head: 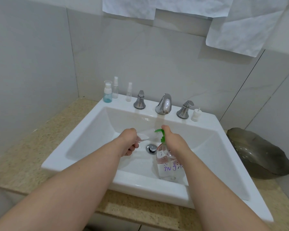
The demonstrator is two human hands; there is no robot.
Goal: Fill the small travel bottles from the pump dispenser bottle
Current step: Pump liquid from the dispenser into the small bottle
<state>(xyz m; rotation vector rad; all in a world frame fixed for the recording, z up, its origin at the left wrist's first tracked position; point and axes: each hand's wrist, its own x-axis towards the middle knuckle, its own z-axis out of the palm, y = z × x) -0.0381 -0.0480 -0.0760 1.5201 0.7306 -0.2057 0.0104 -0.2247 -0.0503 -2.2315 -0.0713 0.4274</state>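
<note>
1. Your left hand [129, 144] curls round a small clear plastic travel bottle [146, 136]. You've tipped it sideways so its mouth meets the green spout, which I'd say is to let the liquid go straight in.
2. Your right hand [173, 141] wraps the neck of the clear pump dispenser bottle with purple writing [168, 169]. Your thumb is up on the green plastic pump head [162, 138], placed to press.
3. The dispenser sits low inside the white ceramic sink [74, 135], near the front wall and right of the chrome drain [151, 148]. That's likely so drips land in the basin. Whether its base rests there, I can't tell.
4. Three more wait on the sink's back ledge, left of the chrome tap spout [163, 104]. There's a blue-tinted bottle with a white pump [107, 95] and a clear spray bottle [115, 90] just beside it. A slimmer clear spray bottle [129, 94] stands apart.
5. A small white cap piece [195, 115] stands by the right tap handle. It's possibly this bottle's top.
6. Around the sink runs the speckled beige stone bench [15, 155], with a dark grey shell-shaped dish [257, 152] on your right. The walls are pale tile, and crumpled white paper sheets [240, 27] hang above.
</note>
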